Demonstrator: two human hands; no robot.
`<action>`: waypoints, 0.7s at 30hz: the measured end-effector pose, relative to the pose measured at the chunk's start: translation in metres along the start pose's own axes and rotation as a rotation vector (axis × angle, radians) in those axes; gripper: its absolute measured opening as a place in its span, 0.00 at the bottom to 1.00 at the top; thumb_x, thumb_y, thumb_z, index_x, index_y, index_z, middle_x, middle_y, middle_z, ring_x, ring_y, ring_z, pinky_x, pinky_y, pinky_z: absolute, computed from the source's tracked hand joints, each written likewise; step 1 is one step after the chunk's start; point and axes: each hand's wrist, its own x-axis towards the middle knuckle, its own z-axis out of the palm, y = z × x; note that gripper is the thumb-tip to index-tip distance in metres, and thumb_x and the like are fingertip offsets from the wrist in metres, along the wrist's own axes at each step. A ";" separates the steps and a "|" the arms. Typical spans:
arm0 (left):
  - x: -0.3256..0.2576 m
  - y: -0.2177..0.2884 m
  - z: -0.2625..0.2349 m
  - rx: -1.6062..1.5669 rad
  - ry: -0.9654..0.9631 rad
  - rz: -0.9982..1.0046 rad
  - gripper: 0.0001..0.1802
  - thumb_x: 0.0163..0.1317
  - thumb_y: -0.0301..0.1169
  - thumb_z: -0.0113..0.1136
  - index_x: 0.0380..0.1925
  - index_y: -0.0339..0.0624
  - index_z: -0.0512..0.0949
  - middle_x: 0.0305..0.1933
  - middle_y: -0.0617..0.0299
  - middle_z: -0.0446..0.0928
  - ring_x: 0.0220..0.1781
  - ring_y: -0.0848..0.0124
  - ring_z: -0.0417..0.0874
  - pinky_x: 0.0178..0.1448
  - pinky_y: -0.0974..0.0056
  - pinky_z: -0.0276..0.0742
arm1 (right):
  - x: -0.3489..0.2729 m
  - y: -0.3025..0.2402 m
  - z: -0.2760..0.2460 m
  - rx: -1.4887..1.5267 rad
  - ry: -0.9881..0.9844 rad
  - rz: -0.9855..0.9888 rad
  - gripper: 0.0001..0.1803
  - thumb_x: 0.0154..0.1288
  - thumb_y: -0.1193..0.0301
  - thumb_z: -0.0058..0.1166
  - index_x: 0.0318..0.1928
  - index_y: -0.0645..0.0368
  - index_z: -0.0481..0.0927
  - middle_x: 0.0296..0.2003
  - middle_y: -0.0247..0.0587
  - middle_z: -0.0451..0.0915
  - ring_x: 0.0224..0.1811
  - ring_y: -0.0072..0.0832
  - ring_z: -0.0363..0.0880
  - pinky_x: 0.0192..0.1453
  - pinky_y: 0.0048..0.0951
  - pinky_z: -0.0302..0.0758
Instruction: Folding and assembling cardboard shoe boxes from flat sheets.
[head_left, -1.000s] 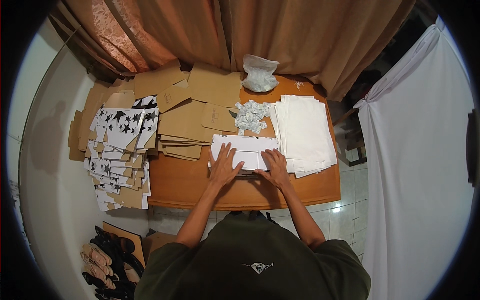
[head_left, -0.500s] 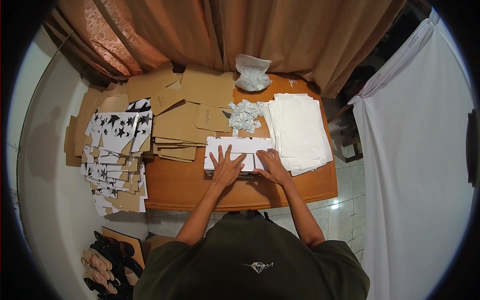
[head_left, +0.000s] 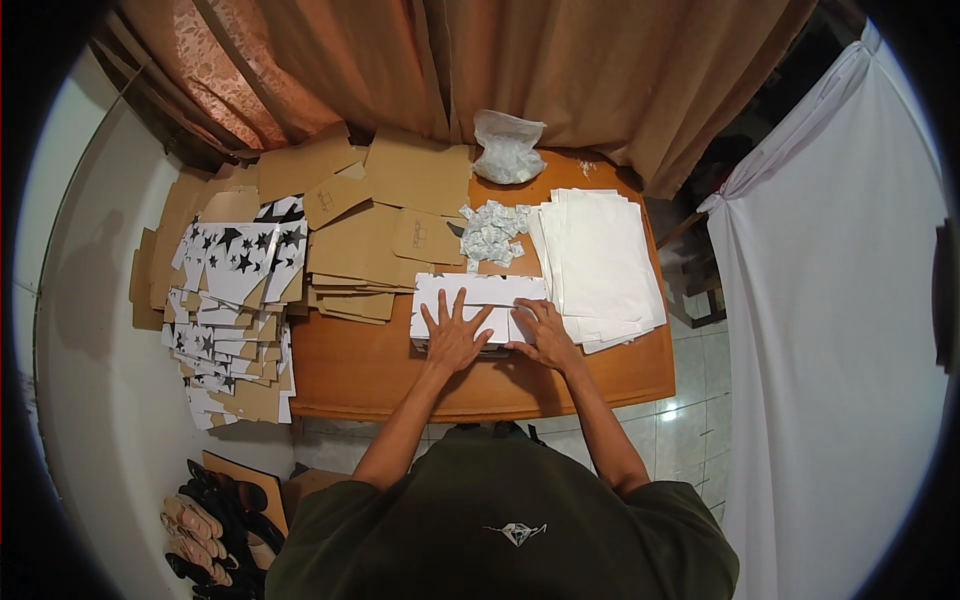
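Note:
A flat white sheet (head_left: 478, 291), folded into a long rectangle, lies on the orange wooden table (head_left: 380, 370) in front of me. My left hand (head_left: 455, 335) presses flat on its near left part with fingers spread. My right hand (head_left: 543, 333) rests on its near right edge, fingers curled down onto the sheet. Neither hand lifts the sheet.
A stack of white sheets (head_left: 600, 265) lies to the right. A heap of small crumpled white packets (head_left: 490, 232) and a clear plastic bag (head_left: 508, 148) sit behind. Brown cardboard blanks (head_left: 370, 240) and star-printed blanks (head_left: 235, 300) lie at left. Sandals (head_left: 200, 520) stand on the floor.
Both hands have stayed on the white sheet, sliding only slightly over it. The view has shifted a little.

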 end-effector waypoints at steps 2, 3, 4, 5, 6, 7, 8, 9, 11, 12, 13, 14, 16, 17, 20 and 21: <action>-0.001 0.000 -0.001 -0.003 -0.029 0.002 0.28 0.73 0.59 0.45 0.71 0.75 0.69 0.81 0.44 0.51 0.82 0.32 0.37 0.71 0.16 0.30 | -0.002 -0.007 0.006 -0.094 0.056 -0.001 0.36 0.63 0.48 0.64 0.62 0.61 0.78 0.69 0.47 0.67 0.69 0.54 0.61 0.73 0.53 0.62; -0.002 -0.002 -0.003 -0.001 -0.028 0.000 0.28 0.73 0.59 0.45 0.71 0.75 0.69 0.81 0.44 0.51 0.82 0.32 0.37 0.71 0.16 0.30 | -0.003 -0.011 0.009 -0.187 0.113 0.000 0.34 0.64 0.49 0.63 0.61 0.60 0.78 0.69 0.51 0.66 0.70 0.54 0.61 0.73 0.53 0.61; -0.003 0.000 -0.007 -0.023 -0.034 0.000 0.28 0.73 0.57 0.48 0.71 0.73 0.70 0.80 0.44 0.51 0.82 0.34 0.38 0.72 0.16 0.31 | -0.005 -0.011 0.011 -0.186 0.113 -0.001 0.34 0.64 0.49 0.63 0.61 0.60 0.78 0.69 0.51 0.66 0.70 0.54 0.61 0.73 0.53 0.61; -0.004 0.001 -0.011 -0.043 -0.041 -0.002 0.27 0.72 0.54 0.51 0.70 0.72 0.71 0.80 0.44 0.52 0.83 0.36 0.38 0.72 0.17 0.32 | -0.006 -0.011 0.014 -0.214 0.160 0.017 0.33 0.65 0.51 0.63 0.62 0.60 0.78 0.69 0.53 0.66 0.70 0.54 0.61 0.73 0.54 0.61; -0.005 0.001 -0.013 -0.040 -0.042 -0.004 0.27 0.72 0.54 0.51 0.70 0.72 0.71 0.80 0.44 0.52 0.83 0.36 0.38 0.72 0.17 0.32 | -0.007 -0.010 0.017 -0.240 0.206 0.035 0.32 0.65 0.52 0.64 0.62 0.59 0.78 0.69 0.55 0.65 0.70 0.54 0.61 0.74 0.54 0.60; -0.007 -0.001 -0.015 -0.094 0.006 0.020 0.27 0.71 0.50 0.55 0.69 0.67 0.71 0.79 0.44 0.53 0.83 0.38 0.40 0.73 0.18 0.34 | -0.007 -0.009 0.020 -0.234 0.206 0.030 0.32 0.65 0.52 0.64 0.62 0.59 0.78 0.69 0.55 0.65 0.70 0.54 0.61 0.74 0.54 0.60; -0.009 -0.003 -0.016 -0.146 0.054 0.044 0.28 0.70 0.46 0.59 0.69 0.61 0.72 0.79 0.44 0.54 0.83 0.40 0.42 0.74 0.19 0.36 | -0.007 -0.007 0.022 -0.159 0.198 0.056 0.31 0.65 0.52 0.64 0.61 0.58 0.78 0.69 0.54 0.66 0.70 0.53 0.62 0.73 0.54 0.61; -0.011 -0.006 -0.014 -0.139 0.054 0.037 0.28 0.70 0.46 0.59 0.69 0.61 0.72 0.79 0.44 0.54 0.83 0.40 0.42 0.74 0.19 0.36 | -0.008 -0.005 0.024 -0.083 0.189 0.083 0.30 0.65 0.53 0.65 0.61 0.57 0.79 0.69 0.53 0.67 0.70 0.52 0.62 0.73 0.54 0.61; -0.015 -0.015 -0.013 -0.393 0.283 -0.002 0.29 0.66 0.41 0.64 0.66 0.49 0.72 0.77 0.45 0.56 0.83 0.43 0.45 0.75 0.22 0.40 | -0.007 0.001 0.028 -0.052 0.213 0.088 0.29 0.64 0.53 0.65 0.59 0.56 0.80 0.68 0.52 0.68 0.69 0.52 0.63 0.73 0.54 0.61; -0.019 -0.019 -0.011 -0.381 0.284 -0.007 0.29 0.66 0.41 0.64 0.66 0.49 0.72 0.77 0.45 0.56 0.83 0.43 0.45 0.75 0.22 0.40 | -0.008 0.004 0.031 -0.029 0.234 0.100 0.27 0.64 0.53 0.65 0.58 0.55 0.80 0.68 0.50 0.69 0.69 0.51 0.64 0.72 0.53 0.62; -0.024 -0.016 -0.017 -0.313 0.313 -0.103 0.30 0.65 0.42 0.64 0.66 0.47 0.71 0.77 0.45 0.57 0.82 0.43 0.47 0.76 0.23 0.42 | -0.009 0.003 0.031 -0.068 0.250 0.113 0.26 0.65 0.52 0.64 0.56 0.53 0.81 0.67 0.48 0.70 0.68 0.49 0.65 0.71 0.53 0.63; -0.028 -0.015 -0.020 -0.245 0.341 -0.197 0.32 0.64 0.42 0.65 0.66 0.44 0.71 0.76 0.46 0.57 0.81 0.43 0.49 0.76 0.25 0.43 | -0.010 0.004 0.031 -0.059 0.250 0.110 0.26 0.65 0.52 0.64 0.56 0.53 0.81 0.67 0.48 0.70 0.68 0.49 0.65 0.71 0.53 0.63; -0.033 -0.022 -0.016 -0.218 0.370 -0.229 0.32 0.63 0.44 0.65 0.66 0.46 0.72 0.75 0.44 0.60 0.80 0.42 0.53 0.77 0.27 0.45 | -0.012 0.004 0.030 -0.159 0.215 0.111 0.27 0.64 0.50 0.64 0.56 0.53 0.81 0.67 0.47 0.70 0.69 0.48 0.65 0.72 0.51 0.63; -0.036 -0.026 -0.015 -0.231 0.314 -0.226 0.32 0.64 0.44 0.65 0.66 0.46 0.73 0.74 0.43 0.62 0.80 0.41 0.54 0.77 0.28 0.46 | -0.011 0.002 0.031 -0.167 0.229 0.099 0.26 0.65 0.50 0.63 0.55 0.53 0.81 0.66 0.48 0.71 0.69 0.48 0.65 0.72 0.55 0.61; -0.040 -0.030 -0.016 -0.268 0.263 -0.212 0.30 0.65 0.45 0.64 0.65 0.48 0.76 0.73 0.40 0.65 0.79 0.38 0.55 0.78 0.31 0.49 | -0.008 -0.013 0.032 -0.234 0.304 0.096 0.22 0.66 0.52 0.62 0.50 0.55 0.83 0.63 0.49 0.72 0.68 0.49 0.65 0.71 0.61 0.59; -0.040 -0.032 -0.013 -0.283 0.256 -0.207 0.30 0.65 0.45 0.64 0.65 0.47 0.76 0.74 0.40 0.65 0.80 0.38 0.54 0.78 0.31 0.50 | -0.005 -0.018 0.032 -0.235 0.298 0.090 0.22 0.66 0.52 0.62 0.50 0.55 0.83 0.63 0.49 0.72 0.68 0.49 0.65 0.71 0.61 0.59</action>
